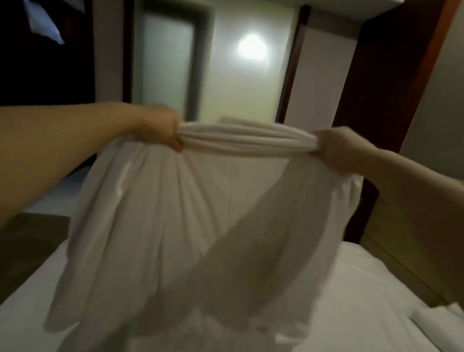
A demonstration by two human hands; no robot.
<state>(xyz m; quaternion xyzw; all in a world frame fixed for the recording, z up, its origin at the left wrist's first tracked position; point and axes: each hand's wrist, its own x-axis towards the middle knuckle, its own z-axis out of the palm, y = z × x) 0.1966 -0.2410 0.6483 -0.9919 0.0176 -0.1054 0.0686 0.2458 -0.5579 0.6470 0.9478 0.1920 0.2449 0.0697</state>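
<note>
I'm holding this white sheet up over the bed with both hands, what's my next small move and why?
Probably spread your hands apart: the left hand and right hand grip the white sheet with its top edge bunched in folds between them, and the rest hangs crumpled over the bed.

Left hand (163, 128) and right hand (335, 151) grip the bunched top edge of a white cloth pillowcase (180, 216), hanging above a white-sheeted bed (353, 317).

White sheet (179, 227), gathered top edge, hanging over bed
</note>
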